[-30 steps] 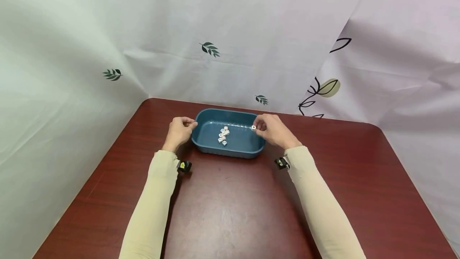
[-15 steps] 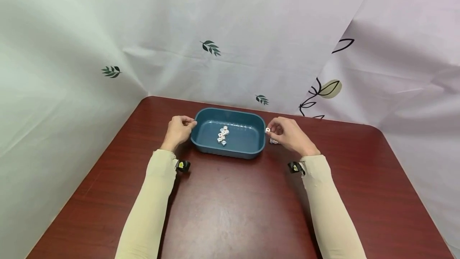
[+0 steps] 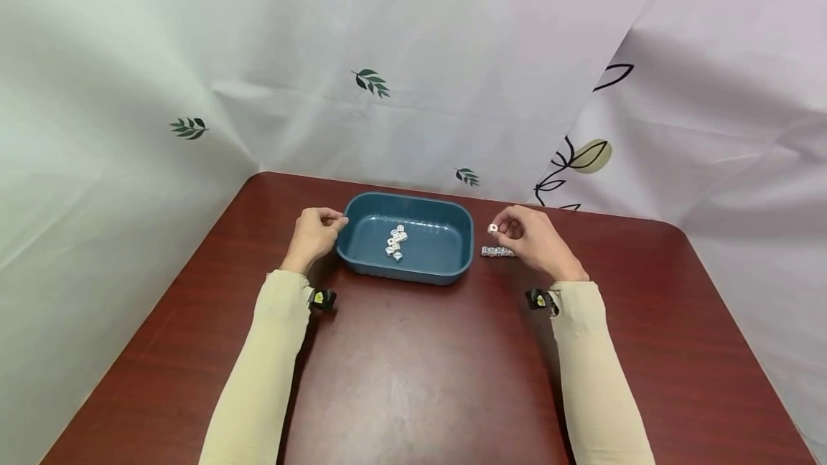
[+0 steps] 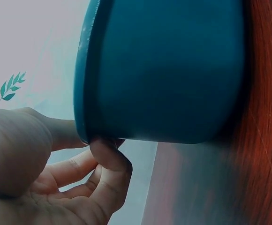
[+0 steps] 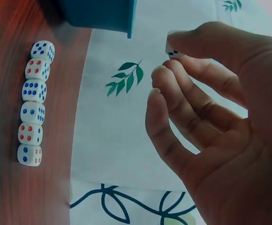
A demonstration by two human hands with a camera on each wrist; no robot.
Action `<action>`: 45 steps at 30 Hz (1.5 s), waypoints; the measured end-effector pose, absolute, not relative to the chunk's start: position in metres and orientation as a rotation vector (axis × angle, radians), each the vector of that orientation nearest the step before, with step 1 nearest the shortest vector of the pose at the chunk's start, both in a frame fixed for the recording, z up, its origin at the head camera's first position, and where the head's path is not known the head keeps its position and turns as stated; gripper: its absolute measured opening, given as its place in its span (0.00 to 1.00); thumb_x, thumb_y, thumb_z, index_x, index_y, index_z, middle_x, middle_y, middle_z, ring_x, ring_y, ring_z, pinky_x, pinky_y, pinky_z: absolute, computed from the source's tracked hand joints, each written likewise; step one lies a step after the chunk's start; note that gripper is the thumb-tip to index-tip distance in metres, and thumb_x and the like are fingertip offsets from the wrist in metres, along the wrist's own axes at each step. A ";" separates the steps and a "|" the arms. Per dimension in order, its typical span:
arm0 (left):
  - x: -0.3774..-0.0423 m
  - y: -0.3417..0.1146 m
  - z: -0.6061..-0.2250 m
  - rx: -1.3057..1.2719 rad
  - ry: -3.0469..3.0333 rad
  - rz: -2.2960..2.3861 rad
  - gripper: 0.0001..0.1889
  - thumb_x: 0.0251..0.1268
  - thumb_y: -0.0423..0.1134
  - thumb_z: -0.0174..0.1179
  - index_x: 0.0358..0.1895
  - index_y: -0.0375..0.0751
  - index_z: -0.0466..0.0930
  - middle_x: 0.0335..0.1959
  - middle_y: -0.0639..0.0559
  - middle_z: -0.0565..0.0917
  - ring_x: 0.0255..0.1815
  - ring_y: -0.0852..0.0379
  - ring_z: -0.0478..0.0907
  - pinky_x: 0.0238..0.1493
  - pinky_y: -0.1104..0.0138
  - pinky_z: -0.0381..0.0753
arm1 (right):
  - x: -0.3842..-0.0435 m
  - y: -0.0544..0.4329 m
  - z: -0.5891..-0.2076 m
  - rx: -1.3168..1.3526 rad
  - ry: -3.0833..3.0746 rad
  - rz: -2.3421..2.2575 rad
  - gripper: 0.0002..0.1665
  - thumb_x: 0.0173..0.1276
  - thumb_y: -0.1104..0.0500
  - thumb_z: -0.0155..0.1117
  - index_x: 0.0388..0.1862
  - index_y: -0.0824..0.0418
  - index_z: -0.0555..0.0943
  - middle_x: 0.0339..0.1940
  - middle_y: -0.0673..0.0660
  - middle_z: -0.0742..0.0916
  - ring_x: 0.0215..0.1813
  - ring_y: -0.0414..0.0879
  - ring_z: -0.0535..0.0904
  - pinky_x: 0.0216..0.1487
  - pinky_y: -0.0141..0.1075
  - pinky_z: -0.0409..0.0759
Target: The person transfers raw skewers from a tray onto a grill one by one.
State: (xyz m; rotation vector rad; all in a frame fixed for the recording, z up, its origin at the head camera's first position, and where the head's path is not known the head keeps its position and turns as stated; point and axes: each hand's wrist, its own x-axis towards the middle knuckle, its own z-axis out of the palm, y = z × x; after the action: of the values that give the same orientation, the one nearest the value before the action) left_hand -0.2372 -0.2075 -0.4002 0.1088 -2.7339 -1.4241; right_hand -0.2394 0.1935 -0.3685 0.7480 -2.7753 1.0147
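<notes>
At its left end, the blue plastic tray [image 3: 446,277] is pinched at the rim by my left hand [image 3: 312,237]; the left wrist view has thumb and fingers [image 4: 110,157] at the rim's corner. Several white dice [image 3: 397,242] lie in a cluster inside the tray. My right hand [image 3: 535,241] pinches one white die [image 5: 173,50] between thumb and fingertips, raised above the table to the right of the tray. Beneath that hand, a straight row of dice [image 5: 33,103] with red and blue pips stands on the table, its right end partly hidden in the head view.
The dark red wooden table [image 3: 413,364] stretches toward me and to both sides. White cloth [image 3: 426,128] printed with leaves hangs behind the table and along its sides. A small black camera sits on each wrist [image 3: 323,300].
My right hand has carried the die from above the tray's right end out over the dice row, bringing the row into view. My left hand stays at the tray's rim.
</notes>
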 end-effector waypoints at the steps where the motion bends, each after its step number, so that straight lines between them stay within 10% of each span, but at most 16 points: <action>1: -0.237 -0.208 -0.401 0.114 -2.738 -1.423 0.15 0.77 0.40 0.59 0.53 0.29 0.84 0.45 0.36 0.83 0.44 0.43 0.79 0.45 0.56 0.78 | -0.239 0.194 -0.369 0.751 -2.775 1.019 0.07 0.66 0.70 0.71 0.41 0.61 0.85 0.33 0.53 0.84 0.35 0.47 0.79 0.39 0.37 0.77; 45: -0.239 -0.209 -0.400 0.092 -2.769 -1.409 0.18 0.79 0.41 0.57 0.56 0.28 0.82 0.47 0.36 0.82 0.46 0.44 0.79 0.45 0.59 0.78 | -0.252 0.263 -0.395 0.439 -2.974 0.993 0.04 0.70 0.65 0.68 0.42 0.63 0.85 0.35 0.55 0.85 0.39 0.49 0.79 0.45 0.44 0.75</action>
State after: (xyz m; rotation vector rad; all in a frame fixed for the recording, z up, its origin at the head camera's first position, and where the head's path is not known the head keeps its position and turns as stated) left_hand -0.2389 -0.2094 -0.3998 0.0921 -2.7695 -1.4089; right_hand -0.2525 0.2633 -0.3954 0.4392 -2.9736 0.9927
